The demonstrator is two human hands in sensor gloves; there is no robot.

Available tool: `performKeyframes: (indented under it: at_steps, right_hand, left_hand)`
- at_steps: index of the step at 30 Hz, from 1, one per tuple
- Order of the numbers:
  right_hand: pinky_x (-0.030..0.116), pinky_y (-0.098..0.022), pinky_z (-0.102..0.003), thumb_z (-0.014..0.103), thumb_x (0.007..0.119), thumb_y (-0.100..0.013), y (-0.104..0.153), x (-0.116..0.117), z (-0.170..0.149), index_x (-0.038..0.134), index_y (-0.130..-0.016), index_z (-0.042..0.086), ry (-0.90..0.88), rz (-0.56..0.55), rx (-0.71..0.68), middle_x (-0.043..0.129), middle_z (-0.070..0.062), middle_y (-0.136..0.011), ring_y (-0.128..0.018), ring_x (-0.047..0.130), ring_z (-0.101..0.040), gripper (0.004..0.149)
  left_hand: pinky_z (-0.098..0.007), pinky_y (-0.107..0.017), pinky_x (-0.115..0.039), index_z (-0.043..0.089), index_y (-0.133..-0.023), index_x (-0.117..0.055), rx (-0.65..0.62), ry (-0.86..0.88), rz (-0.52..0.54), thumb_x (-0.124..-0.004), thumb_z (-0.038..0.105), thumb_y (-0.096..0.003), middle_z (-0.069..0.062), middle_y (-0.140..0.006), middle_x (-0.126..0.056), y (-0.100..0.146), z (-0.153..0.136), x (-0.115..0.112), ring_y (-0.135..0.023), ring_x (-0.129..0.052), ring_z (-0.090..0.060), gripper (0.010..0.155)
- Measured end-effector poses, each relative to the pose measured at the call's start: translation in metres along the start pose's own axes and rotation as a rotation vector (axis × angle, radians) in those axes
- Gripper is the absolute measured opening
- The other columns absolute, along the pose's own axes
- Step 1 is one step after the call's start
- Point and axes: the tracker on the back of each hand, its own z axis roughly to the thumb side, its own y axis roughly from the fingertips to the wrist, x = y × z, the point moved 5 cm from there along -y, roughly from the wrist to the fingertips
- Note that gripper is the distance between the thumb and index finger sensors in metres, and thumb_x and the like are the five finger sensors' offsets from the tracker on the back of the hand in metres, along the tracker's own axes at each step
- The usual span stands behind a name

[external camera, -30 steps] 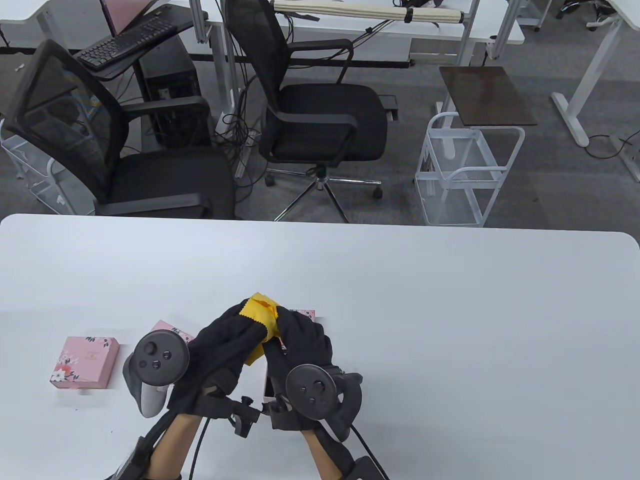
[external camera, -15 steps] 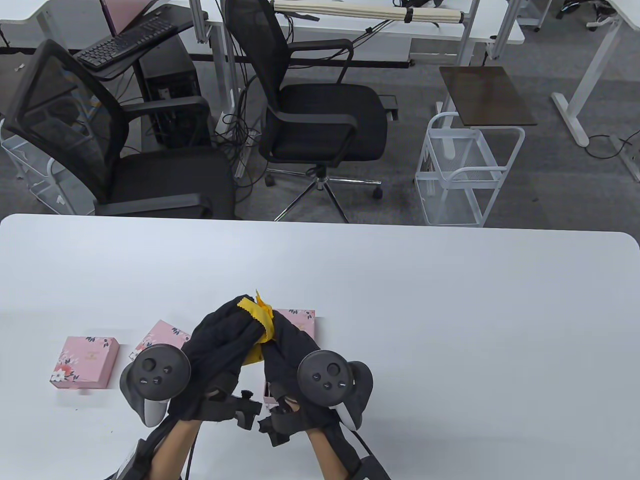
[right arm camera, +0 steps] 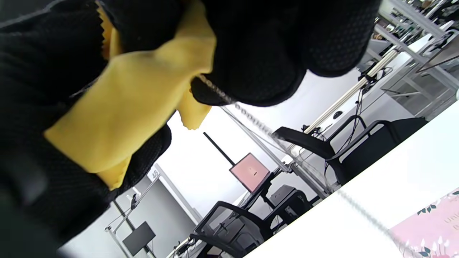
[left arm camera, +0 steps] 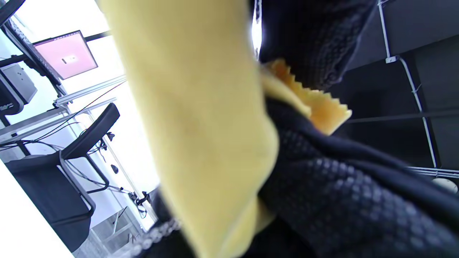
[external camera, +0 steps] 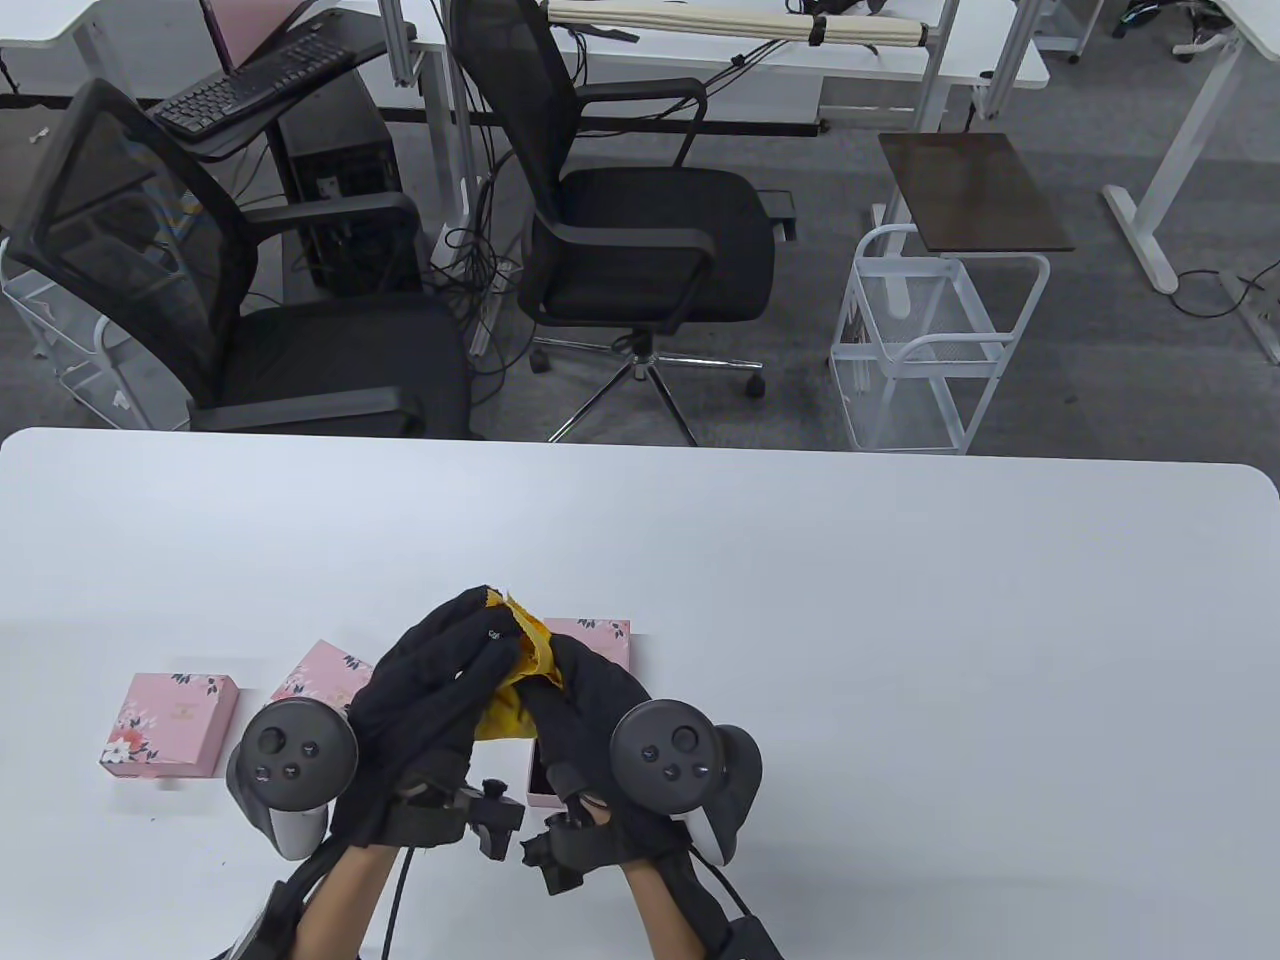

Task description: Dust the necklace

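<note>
A: Table view first: we see the left hand (external camera: 440, 690) and the right hand (external camera: 590, 700) pressed together above the white table (external camera: 900, 650), with a yellow cloth (external camera: 515, 680) bunched between them. Both hands have their fingers curled round the cloth.

B: We agree, and in the right wrist view the chain necklace (right arm camera: 251, 118) comes out from under the right hand's fingers (right arm camera: 258, 64) and hangs down towards the table, so that hand pinches the necklace through the cloth. In the left wrist view we see only a short blurred stretch of chain at the bottom edge.

A: What do we find changed from a second ago?

B: The left fingers have closed further over the top of the cloth, so less yellow shows at the tip. The left hand has slid a little towards the person, and the right hand's tracker (external camera: 670, 750) has swung out to the right.

A: And around the hands?

B: A pink box (external camera: 170, 722) lies well to the left, a second pink box (external camera: 322, 675) sits just beside the left hand, and a third pink box (external camera: 598, 635) lies partly under the right hand. None of them has shifted.
</note>
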Motion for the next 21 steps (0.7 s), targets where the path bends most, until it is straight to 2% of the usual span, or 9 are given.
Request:
performKeyframes:
  at_steps: [4,6,13,19,21]
  right_hand:
    - [0.073,-0.059,-0.058,0.025,0.074,-0.064,-0.001,0.006,0.001,0.072,-0.1,0.012,-0.015,0.042,-0.011,0.089,-0.019,-0.087,-0.066,0.093,-0.039,0.039]
    - [0.073,-0.059,-0.057,0.025,0.074,-0.064,-0.001,0.007,0.001,0.073,-0.1,0.012,-0.017,0.049,-0.009,0.089,-0.018,-0.086,-0.066,0.093,-0.039,0.039]
    - [0.078,-0.053,-0.053,0.037,0.074,-0.064,-0.001,0.011,-0.003,0.08,-0.091,0.01,0.017,0.032,-0.003,0.096,-0.012,-0.071,-0.054,0.097,-0.033,0.039]
    - [0.074,-0.058,-0.056,0.028,0.073,-0.065,-0.002,0.015,0.001,0.073,-0.1,0.01,0.023,0.072,-0.025,0.091,-0.017,-0.084,-0.064,0.094,-0.038,0.039]
    - [0.075,-0.057,-0.055,0.028,0.074,-0.064,-0.002,0.014,0.001,0.075,-0.098,0.011,0.027,0.068,-0.024,0.092,-0.016,-0.081,-0.062,0.095,-0.037,0.038]
  left_hand:
    - [-0.044,-0.057,-0.085,0.032,-0.085,-0.092,-0.002,-0.021,-0.006,-0.089,0.047,-0.0513,-0.001,-0.096,-0.094,-0.001,0.001,0.0,-0.08,-0.094,-0.022,0.037]
    - [-0.044,-0.057,-0.084,0.032,-0.085,-0.092,-0.003,-0.027,-0.008,-0.088,0.047,-0.0512,0.0,-0.095,-0.094,-0.001,0.0,0.0,-0.08,-0.094,-0.021,0.037]
    - [-0.043,-0.055,-0.085,0.033,-0.084,-0.093,0.015,-0.015,-0.002,-0.088,0.048,-0.0503,0.004,-0.09,-0.099,-0.005,-0.005,0.006,-0.077,-0.097,-0.02,0.037]
    - [-0.043,-0.055,-0.085,0.033,-0.083,-0.093,0.014,-0.006,-0.005,-0.088,0.048,-0.0504,0.004,-0.088,-0.1,-0.006,-0.006,0.01,-0.077,-0.097,-0.019,0.037]
    - [-0.042,-0.055,-0.085,0.033,-0.084,-0.093,0.012,-0.004,-0.006,-0.088,0.048,-0.0506,0.005,-0.087,-0.1,-0.006,-0.006,0.01,-0.076,-0.097,-0.019,0.037]
